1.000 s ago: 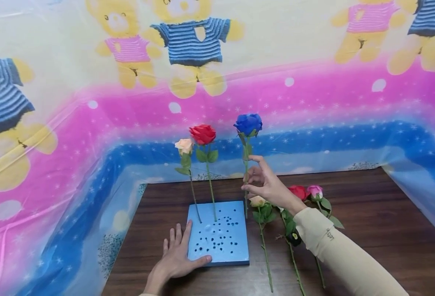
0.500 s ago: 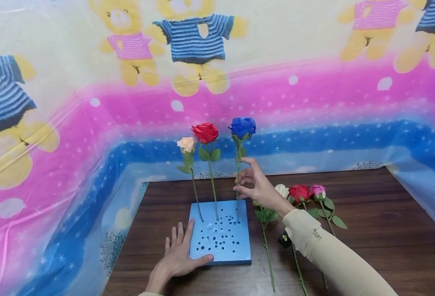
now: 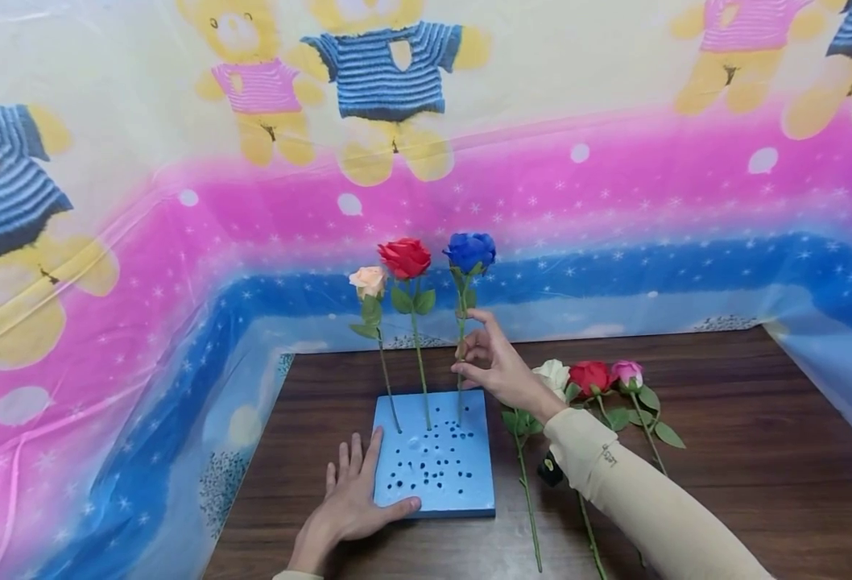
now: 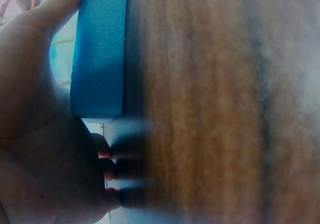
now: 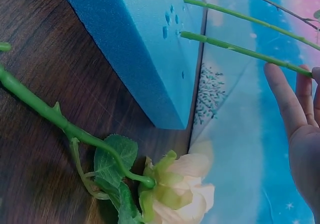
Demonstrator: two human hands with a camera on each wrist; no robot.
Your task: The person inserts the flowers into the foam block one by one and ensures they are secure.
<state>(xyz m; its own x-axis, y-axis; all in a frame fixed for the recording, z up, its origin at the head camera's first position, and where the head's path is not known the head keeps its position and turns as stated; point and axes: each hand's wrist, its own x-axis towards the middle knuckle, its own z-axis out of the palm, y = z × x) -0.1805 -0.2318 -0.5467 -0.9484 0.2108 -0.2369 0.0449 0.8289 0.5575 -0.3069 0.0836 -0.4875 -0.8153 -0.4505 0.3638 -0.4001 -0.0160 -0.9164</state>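
The stem of the blue rose (image 3: 469, 251) is being pinched by the right hand (image 3: 494, 366), its tip being set into the foam block (image 3: 436, 467), which is being pressed flat by the open left hand (image 3: 349, 503). If pushed aslant, the stem could be bent, or the neighbouring red rose (image 3: 405, 257) knocked.

The blue foam block (image 3: 435, 453) carries 3 upright stems along its 12 o'clock edge: the peach rose (image 3: 368, 281), the red rose (image 3: 405, 257) and the blue rose (image 3: 469, 251), with narrow gaps between them. The right hand (image 3: 494, 366) pinches the blue rose's stem from 3 o'clock, and the left hand (image 3: 352, 499) lies flat at the block's 8 o'clock corner. At 3 o'clock, 3 loose roses (image 3: 589, 377) lie across the wooden table (image 3: 745, 451). The block's pitted top toward 6 o'clock stands bare, open from above.
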